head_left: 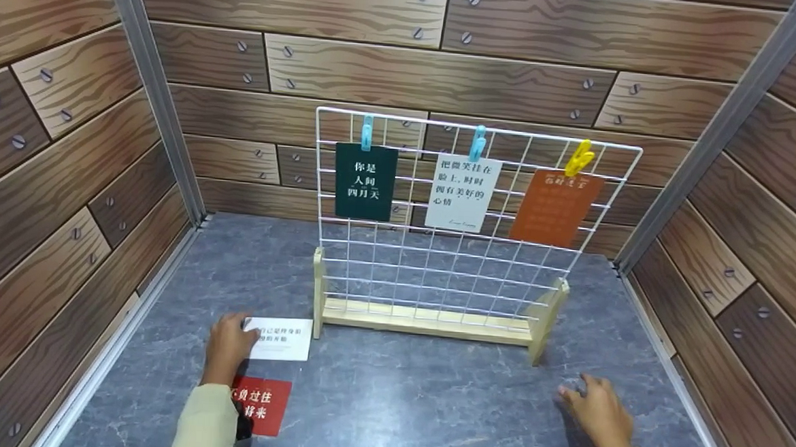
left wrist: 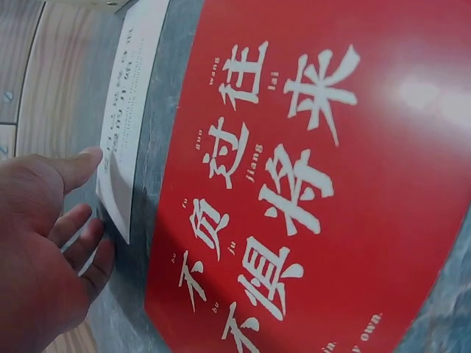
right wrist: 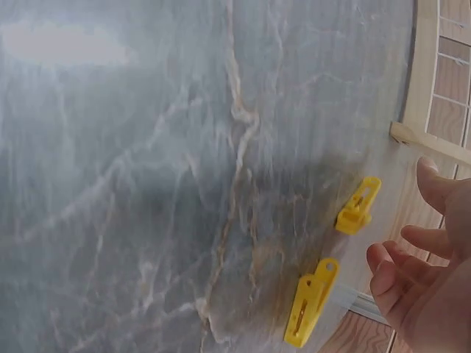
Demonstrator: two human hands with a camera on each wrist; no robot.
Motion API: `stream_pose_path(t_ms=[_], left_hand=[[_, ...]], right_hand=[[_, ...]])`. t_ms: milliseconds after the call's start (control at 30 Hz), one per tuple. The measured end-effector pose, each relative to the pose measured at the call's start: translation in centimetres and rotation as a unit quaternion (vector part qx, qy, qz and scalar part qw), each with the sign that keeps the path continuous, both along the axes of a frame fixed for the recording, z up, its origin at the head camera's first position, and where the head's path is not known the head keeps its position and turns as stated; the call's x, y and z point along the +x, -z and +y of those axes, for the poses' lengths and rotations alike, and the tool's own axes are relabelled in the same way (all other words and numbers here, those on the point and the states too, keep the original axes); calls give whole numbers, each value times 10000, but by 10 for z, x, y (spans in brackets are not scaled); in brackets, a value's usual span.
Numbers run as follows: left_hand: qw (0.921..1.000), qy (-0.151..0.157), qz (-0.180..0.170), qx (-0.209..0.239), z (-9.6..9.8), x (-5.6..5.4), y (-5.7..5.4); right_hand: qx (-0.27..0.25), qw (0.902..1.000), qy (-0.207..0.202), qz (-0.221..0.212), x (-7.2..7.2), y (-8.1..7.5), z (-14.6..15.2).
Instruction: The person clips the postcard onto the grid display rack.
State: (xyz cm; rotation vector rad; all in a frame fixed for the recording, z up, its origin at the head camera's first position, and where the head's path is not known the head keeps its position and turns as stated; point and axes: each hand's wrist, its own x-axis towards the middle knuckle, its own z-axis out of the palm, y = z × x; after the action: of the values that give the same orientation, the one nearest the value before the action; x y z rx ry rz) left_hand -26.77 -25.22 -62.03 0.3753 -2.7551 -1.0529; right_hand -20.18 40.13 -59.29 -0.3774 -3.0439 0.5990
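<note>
My left hand [head_left: 229,344] pinches the left end of a white card [head_left: 283,340] printed with dark characters. In the left wrist view, the thumb lies on the card's top face, and its near corner is bent up off the surface. A red card [head_left: 267,407] with white characters lies nearer, partly covered by my forearm in the head view. On the right, my right hand [head_left: 599,408] hovers with loosely bent fingers and holds nothing. Two yellow clips, one upper [right wrist: 358,206] and one lower [right wrist: 311,303], lie beside it in the right wrist view; the head view does not show them.
A white wire grid [head_left: 451,253] stands upright in a wooden base [head_left: 427,324]. Clipped on it are a dark green card [head_left: 363,205], a white card [head_left: 463,213] and an orange card [head_left: 555,215], with two blue clips and one yellow clip. Wood-patterned walls surround the grey surface.
</note>
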Motion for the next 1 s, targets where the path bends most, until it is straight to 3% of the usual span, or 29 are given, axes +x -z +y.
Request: stream_pose_path(t_ms=[200,367,567,867,1000], left_hand=[[9991,182,-274,-274,1,1,0],[9984,255,114,-486,1,1,1],[9984,165,442,-310,0,1,4],[9998,161,98,-23,-4,-1,6],[9980,175,163,577,-6,-1,4]], right_hand=[[218,9996,-162,-35,-3,4,-5],[271,9992,-186,-210,-6,5,-8],[192,9992,-217,-266,-7,5,-11],[164,9999,-2,-4,-6,5,-12],[253,9995,148,-129,-7,5,-10]])
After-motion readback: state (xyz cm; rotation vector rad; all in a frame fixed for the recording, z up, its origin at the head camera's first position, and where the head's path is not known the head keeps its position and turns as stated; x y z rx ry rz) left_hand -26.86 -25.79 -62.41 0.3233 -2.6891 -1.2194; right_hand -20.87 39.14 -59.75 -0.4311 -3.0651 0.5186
